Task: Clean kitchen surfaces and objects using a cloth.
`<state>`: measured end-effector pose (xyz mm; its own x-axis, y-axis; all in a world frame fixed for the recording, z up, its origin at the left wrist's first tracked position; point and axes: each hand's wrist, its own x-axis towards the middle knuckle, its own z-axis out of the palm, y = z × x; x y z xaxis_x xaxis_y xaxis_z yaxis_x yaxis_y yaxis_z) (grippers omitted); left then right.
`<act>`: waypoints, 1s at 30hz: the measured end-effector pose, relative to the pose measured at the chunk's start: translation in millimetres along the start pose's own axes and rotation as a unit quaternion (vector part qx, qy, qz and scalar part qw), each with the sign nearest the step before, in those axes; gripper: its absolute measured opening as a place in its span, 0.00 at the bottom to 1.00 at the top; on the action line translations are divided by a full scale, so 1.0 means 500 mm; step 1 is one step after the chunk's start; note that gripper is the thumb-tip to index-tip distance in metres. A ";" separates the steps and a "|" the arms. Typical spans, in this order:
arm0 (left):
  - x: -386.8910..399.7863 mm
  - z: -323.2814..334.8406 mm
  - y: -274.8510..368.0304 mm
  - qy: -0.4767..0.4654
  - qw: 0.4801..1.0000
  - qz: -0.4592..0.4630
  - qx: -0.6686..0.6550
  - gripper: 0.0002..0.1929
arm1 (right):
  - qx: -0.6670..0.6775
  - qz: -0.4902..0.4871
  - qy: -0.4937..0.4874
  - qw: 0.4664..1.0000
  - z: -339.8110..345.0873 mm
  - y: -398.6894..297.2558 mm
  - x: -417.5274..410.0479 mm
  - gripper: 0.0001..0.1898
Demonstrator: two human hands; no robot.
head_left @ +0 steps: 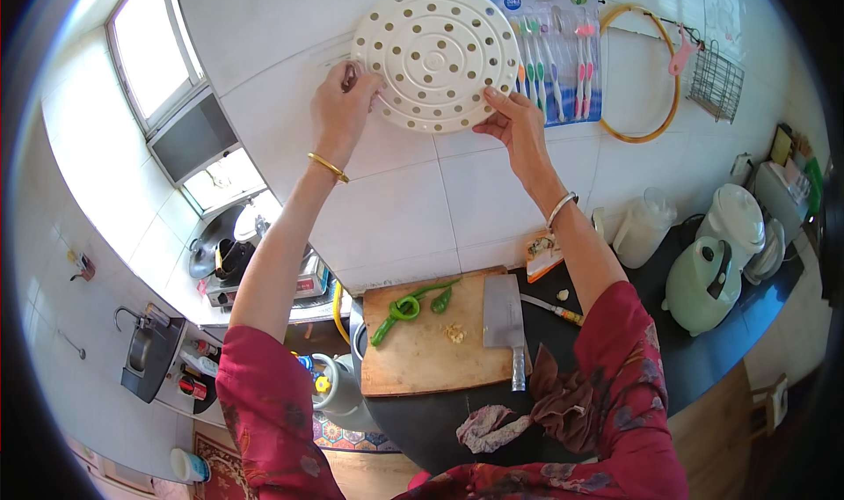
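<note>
A round white perforated steamer plate (434,61) is held up against the tiled wall. My right hand (517,123) pinches its lower right rim between thumb and fingers. At its left rim is my left hand (344,97), fingers curled and thumb by the edge; whether it grips the plate is hard to tell. Below, a wooden cutting board (422,375) bears green peppers (403,307), a small heap of chopped pieces, perhaps garlic (454,332), and a cleaver (503,312) along its right side. A small knife (560,312) lies just right of the board.
Packaged toothbrushes (560,58), a yellow hose loop (678,97) and a wire basket (715,81) hang on the wall. A green kettle (702,289) and a plastic pitcher (643,229) stand on the right counter. Cloths (564,407) lie near my body. A gas cylinder (343,388) stands lower left.
</note>
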<state>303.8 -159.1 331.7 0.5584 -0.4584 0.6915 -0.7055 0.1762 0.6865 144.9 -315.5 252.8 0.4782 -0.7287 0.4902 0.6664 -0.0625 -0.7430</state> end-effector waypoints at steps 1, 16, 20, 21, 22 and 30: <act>0.002 -0.001 -0.001 -0.002 1.000 -0.002 -0.001 0.11 | -0.001 0.002 0.003 1.000 -0.001 0.001 0.004 0.19; -0.027 -0.016 -0.055 -0.050 0.990 0.040 0.125 0.17 | 0.060 0.030 -0.029 0.997 -0.025 0.053 -0.003 0.20; -0.032 -0.031 -0.070 0.038 0.991 0.090 0.095 0.23 | 0.074 0.010 -0.019 0.997 -0.023 0.052 -0.006 0.19; -0.029 -0.037 -0.072 0.067 0.986 0.109 0.108 0.25 | 0.075 -0.004 -0.012 0.997 -0.024 0.049 -0.006 0.17; -0.023 -0.044 -0.072 0.067 0.986 0.110 0.108 0.25 | 0.075 -0.005 -0.011 0.997 -0.024 0.046 -0.004 0.17; -0.004 -0.048 -0.032 0.045 0.998 0.035 0.040 0.23 | 0.075 -0.031 0.002 0.997 -0.018 0.004 0.000 0.14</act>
<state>324.3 -140.1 324.7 0.5415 -0.3666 0.7566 -0.7746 0.1322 0.6184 141.0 -321.7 246.8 0.4313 -0.7296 0.5307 0.7729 -0.0046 -0.6345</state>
